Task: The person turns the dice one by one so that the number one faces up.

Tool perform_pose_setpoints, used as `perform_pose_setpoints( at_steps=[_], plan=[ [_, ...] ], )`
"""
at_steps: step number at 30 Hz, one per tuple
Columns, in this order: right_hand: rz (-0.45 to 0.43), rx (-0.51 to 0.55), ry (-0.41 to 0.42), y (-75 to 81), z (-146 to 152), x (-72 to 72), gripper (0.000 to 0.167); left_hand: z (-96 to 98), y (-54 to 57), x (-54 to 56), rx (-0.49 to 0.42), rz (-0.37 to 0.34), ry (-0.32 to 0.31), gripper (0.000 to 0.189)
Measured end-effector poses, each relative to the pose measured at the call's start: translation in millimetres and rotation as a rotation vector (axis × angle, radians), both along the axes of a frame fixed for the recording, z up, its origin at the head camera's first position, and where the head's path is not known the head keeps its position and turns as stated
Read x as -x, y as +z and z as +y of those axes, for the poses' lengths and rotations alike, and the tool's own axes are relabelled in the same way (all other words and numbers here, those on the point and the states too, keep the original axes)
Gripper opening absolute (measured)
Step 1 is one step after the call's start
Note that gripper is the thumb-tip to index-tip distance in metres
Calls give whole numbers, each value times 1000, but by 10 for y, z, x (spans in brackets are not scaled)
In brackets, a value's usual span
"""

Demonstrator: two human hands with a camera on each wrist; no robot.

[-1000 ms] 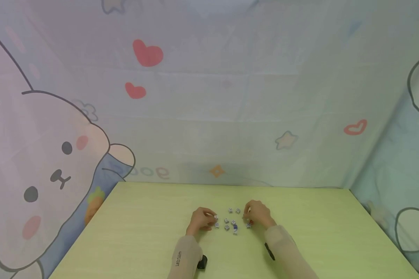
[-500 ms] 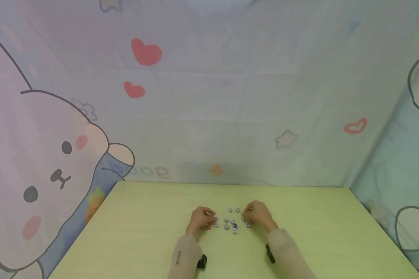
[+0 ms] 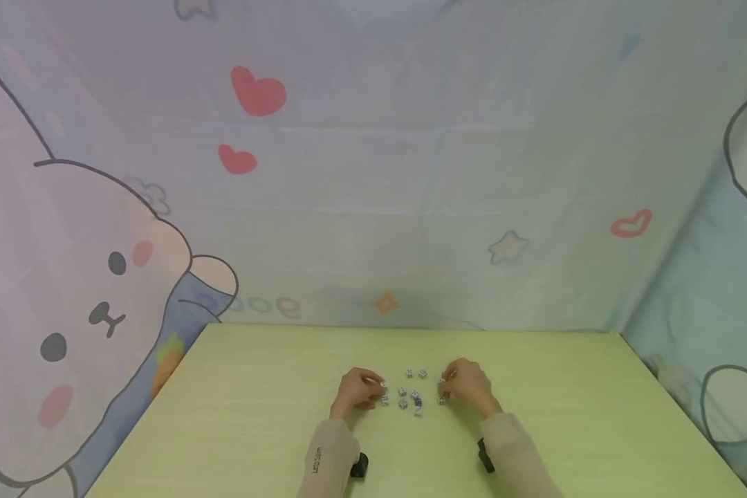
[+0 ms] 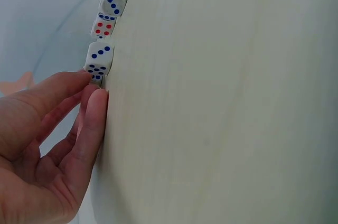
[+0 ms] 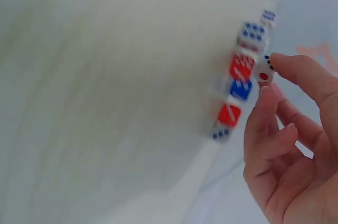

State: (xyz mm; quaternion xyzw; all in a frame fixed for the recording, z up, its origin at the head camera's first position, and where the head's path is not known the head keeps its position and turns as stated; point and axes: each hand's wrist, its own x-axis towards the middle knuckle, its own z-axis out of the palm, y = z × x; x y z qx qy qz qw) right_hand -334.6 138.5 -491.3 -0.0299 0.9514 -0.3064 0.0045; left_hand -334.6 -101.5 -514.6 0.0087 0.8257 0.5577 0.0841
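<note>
White die (image 5: 264, 71), red pip showing, and it's right there in the right hand (image 5: 296, 145), thumb and finger pinching it at the tips, other fingers bent beneath! It sits just beside a red die (image 5: 243, 65), though whether they touch you can't tell; a blue die (image 5: 241, 89), another red die (image 5: 229, 113) and a pale die (image 5: 220, 131) carry the line on, all blurred. Across to the left hand (image 4: 53, 134), well apart from the right, thumb and finger closed about a small die (image 4: 96, 80) mostly hidden by the fingertips. Right up against those fingertips, a white die with three blue pips (image 4: 100, 53), then more dice running up to a blue one at the top edge. Between the hands, loose dice (image 3: 402, 392) dot the yellow-green table (image 3: 255, 415), two of them (image 3: 416, 373) sitting farther back. Pale sleeves on both arms, lettering on the left sleeve (image 3: 326, 456), a black device (image 3: 359, 465) by each wrist, and behind it all a printed cloth (image 3: 361, 173) with hearts and a big cartoon animal (image 3: 106, 277).
</note>
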Motion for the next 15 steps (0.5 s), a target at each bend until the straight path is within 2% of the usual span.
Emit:
perform_pose_setpoints(
  at_steps=[6, 15],
  plan=[
    [-61, 48, -68, 83, 238, -134, 17, 2, 51, -9, -7, -13, 13, 23],
    [-154, 143, -95, -41, 371, -181, 15, 7, 33, -23, -6, -18, 3, 24]
  ],
)
